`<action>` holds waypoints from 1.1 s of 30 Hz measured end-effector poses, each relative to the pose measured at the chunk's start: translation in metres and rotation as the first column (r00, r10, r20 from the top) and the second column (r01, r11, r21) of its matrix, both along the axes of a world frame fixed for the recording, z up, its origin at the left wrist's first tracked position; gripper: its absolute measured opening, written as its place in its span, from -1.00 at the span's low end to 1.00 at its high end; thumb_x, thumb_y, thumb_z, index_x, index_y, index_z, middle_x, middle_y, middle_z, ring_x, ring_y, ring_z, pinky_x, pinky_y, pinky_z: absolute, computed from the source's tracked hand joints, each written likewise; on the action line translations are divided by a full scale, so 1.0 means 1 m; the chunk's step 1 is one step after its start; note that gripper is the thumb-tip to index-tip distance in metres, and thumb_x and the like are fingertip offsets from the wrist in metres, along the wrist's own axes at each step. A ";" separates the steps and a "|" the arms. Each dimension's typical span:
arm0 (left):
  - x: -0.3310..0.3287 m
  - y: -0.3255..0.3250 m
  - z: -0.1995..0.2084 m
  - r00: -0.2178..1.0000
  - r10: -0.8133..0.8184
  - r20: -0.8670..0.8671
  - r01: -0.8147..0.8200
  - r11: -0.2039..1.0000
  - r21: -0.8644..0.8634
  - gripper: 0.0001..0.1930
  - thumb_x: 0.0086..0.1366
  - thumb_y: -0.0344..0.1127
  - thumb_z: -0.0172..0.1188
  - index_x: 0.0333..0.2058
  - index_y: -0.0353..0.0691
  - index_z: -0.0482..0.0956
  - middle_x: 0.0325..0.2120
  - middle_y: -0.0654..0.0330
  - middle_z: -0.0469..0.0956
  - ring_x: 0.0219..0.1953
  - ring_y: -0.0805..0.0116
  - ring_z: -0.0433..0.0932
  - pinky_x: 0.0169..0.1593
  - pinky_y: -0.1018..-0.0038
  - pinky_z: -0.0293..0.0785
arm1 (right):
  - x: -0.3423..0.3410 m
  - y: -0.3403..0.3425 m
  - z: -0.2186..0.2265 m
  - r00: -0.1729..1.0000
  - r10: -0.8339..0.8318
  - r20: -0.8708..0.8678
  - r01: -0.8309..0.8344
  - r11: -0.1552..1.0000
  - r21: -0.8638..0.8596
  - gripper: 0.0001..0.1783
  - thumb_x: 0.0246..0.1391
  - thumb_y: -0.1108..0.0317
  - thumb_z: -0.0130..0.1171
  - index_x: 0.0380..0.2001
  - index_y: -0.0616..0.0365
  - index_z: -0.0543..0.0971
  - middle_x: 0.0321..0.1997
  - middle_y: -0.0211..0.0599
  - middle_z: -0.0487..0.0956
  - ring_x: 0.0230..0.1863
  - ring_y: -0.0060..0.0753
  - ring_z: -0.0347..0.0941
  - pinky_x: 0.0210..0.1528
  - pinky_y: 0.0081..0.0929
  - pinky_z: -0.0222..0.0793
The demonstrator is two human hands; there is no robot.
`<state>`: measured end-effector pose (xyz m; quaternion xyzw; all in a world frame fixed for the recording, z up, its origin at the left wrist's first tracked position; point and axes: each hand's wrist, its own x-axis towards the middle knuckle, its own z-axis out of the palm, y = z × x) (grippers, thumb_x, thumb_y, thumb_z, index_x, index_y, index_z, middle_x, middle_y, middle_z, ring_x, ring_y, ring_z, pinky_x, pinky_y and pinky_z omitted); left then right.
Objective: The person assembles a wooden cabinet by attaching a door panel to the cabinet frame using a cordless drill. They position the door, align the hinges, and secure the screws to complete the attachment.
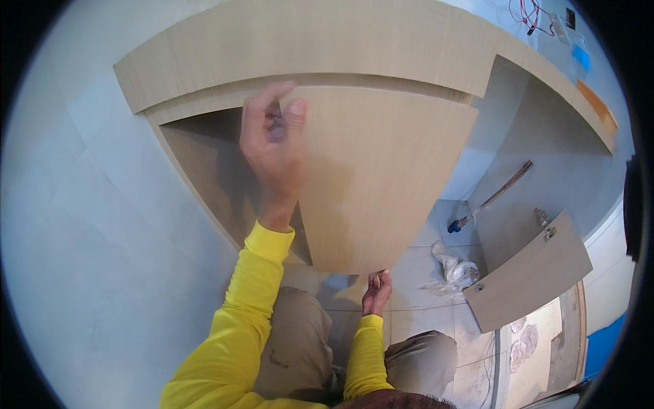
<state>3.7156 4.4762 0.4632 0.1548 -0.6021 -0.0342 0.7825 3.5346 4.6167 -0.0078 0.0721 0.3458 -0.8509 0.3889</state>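
Observation:
A light wood-grain cabinet door [381, 170] stands in front of me under the counter's thick front edge, leaving a dark gap at its left side. My left hand [272, 140] is raised beside the door's upper left edge, somewhat blurred. Its fingers are bent, with the thumb apart from them, and I see nothing held in it. Low down, my right hand [376, 292] has its fingers closed at the door's bottom edge. The cabinet's interior [211, 150] shows in the gap behind my left wrist.
On the right, a detached door panel [535, 273] with hinges leans at an angle. Near it lie crumpled clear plastic [453, 266] and a long rod-like tool with a blue end [458, 224]. Red and black wires [528, 17] and an orange piece [597, 105] rest on the countertop.

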 end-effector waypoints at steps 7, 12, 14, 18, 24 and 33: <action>-0.003 0.008 0.000 1.000 -0.002 -0.030 0.002 1.000 0.002 -0.67 0.55 -0.39 0.39 0.22 -0.18 0.63 -0.11 0.40 0.52 -0.26 0.63 0.28 -0.19 0.67 0.33 | 0.011 0.002 0.021 1.000 -0.021 0.002 0.021 1.000 0.022 -0.89 0.47 0.26 0.29 -0.11 0.00 0.60 -0.17 -0.52 0.59 -0.15 -0.47 0.49 0.03 -0.40 0.47; -0.011 0.023 -0.003 0.978 -0.157 -0.136 0.171 0.980 0.106 -0.39 0.56 -0.38 0.38 0.43 -0.19 0.29 -0.07 0.21 0.58 -0.18 0.58 0.41 -0.09 0.59 0.41 | 0.003 0.000 0.001 0.999 0.021 -0.033 -0.021 1.000 -0.009 -0.80 0.52 0.20 0.26 0.06 0.00 0.59 -0.06 -0.53 0.63 -0.07 -0.50 0.51 0.11 -0.36 0.42; -0.011 0.016 -0.012 0.991 -0.077 -0.106 0.089 0.990 0.113 -0.32 0.56 -0.36 0.40 0.46 -0.19 0.19 -0.05 0.13 0.60 -0.15 0.55 0.48 -0.07 0.56 0.44 | 0.002 -0.001 -0.002 0.999 0.030 -0.034 -0.030 0.999 -0.011 -0.81 0.53 0.21 0.26 0.07 -0.01 0.59 -0.06 -0.53 0.63 -0.07 -0.52 0.52 0.11 -0.36 0.42; -0.015 0.024 -0.026 0.962 -0.216 -0.164 0.243 0.956 0.163 -0.37 0.55 -0.33 0.41 0.39 -0.25 0.22 -0.03 0.09 0.62 -0.07 0.46 0.57 0.01 0.52 0.49 | 0.004 -0.003 0.004 0.999 0.029 -0.018 -0.028 0.999 0.026 -0.86 0.53 0.24 0.25 0.03 -0.02 0.59 -0.13 -0.59 0.60 -0.12 -0.59 0.49 0.08 -0.38 0.41; -0.013 0.018 -0.093 0.978 -0.179 -0.105 0.204 0.921 0.331 -0.33 0.53 -0.22 0.45 0.38 -0.31 0.25 0.10 -0.01 0.59 0.17 0.31 0.55 0.27 0.33 0.47 | 0.009 -0.002 0.021 1.000 -0.017 0.016 0.017 0.999 0.035 -0.83 0.48 0.22 0.30 -0.01 0.01 0.59 -0.14 -0.53 0.58 -0.13 -0.51 0.49 0.06 -0.43 0.42; -0.002 0.072 0.005 0.655 0.643 0.397 -0.572 0.765 -0.296 -0.43 0.46 -0.26 0.42 0.41 -0.07 0.58 0.31 0.14 0.54 0.40 0.09 0.43 0.51 0.11 0.23 | 0.007 0.002 0.037 0.996 -0.059 0.059 0.059 0.998 0.005 -0.87 0.45 0.36 0.32 -0.08 0.04 0.54 -0.32 -0.59 0.49 -0.32 -0.61 0.38 -0.11 -0.52 0.40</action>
